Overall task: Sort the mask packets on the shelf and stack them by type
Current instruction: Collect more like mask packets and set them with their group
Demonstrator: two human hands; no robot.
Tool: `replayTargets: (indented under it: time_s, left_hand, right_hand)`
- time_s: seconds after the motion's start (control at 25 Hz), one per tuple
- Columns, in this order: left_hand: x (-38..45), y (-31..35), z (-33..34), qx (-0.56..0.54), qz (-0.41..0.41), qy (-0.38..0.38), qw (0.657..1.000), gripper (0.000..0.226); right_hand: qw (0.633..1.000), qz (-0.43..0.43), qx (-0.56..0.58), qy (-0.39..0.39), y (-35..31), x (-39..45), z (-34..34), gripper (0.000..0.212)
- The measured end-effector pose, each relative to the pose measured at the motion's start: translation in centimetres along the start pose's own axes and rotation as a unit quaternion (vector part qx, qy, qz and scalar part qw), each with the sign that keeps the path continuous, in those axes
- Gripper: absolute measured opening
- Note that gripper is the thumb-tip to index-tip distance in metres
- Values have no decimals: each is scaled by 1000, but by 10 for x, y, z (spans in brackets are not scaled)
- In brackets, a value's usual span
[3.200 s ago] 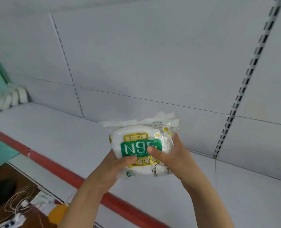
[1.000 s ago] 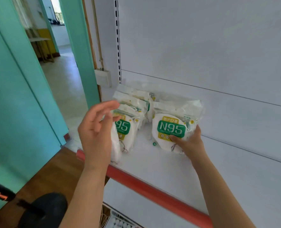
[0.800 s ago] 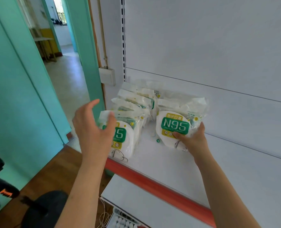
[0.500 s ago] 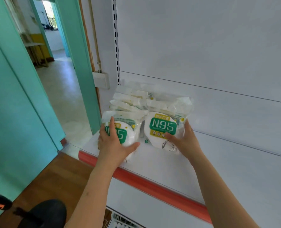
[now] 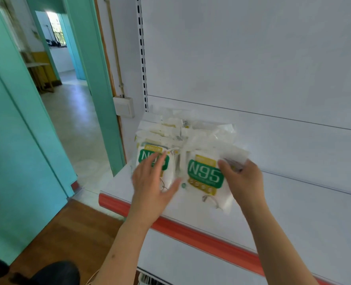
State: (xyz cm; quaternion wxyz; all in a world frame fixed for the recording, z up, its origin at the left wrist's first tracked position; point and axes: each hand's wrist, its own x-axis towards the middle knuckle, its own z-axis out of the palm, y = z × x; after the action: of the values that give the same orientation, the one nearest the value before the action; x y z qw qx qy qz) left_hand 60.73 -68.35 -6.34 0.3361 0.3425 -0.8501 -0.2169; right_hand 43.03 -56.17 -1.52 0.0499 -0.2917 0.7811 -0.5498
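Note:
Several white N95 mask packets with green and yellow labels stand in two rows at the left end of the white shelf (image 5: 294, 212). My left hand (image 5: 152, 182) lies with straight, spread fingers over the front packet of the left row (image 5: 148, 156); the hand is blurred by motion. My right hand (image 5: 243, 182) grips the right edge of the front packet of the right row (image 5: 203, 175), thumb on its face, and the packet leans towards me. More packets (image 5: 170, 128) stand behind them against the back panel.
The shelf has a red front edge strip (image 5: 191, 233) and a slotted upright (image 5: 142, 54) at its left end. A lower shelf (image 5: 191, 268) sits beneath. To the left are a teal door frame (image 5: 96, 79), a wall switch box (image 5: 124, 106) and wooden floor (image 5: 67, 233).
I carried the N95 packet left to the pile and set it in the right row. My left hand came down onto the left row's front packet; the right packet now tilts forward.

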Motion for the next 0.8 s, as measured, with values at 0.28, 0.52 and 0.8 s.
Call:
replayTargets:
  time_s: [0.28,0.52,0.8]
  left_hand:
    - [32,-48,-8,-8,-183,-6,983,105]
    - [56,-50,-31,-155,-231,12,960,97]
    - [136,-122,-8,-295,-329,-16,897,106]
  right_hand:
    - [992,5,-115,46,4,-7,61,86]
    - [983,150,87,-56,12,12,49,134]
    - [986,141,89,-23,4,19,85,114]
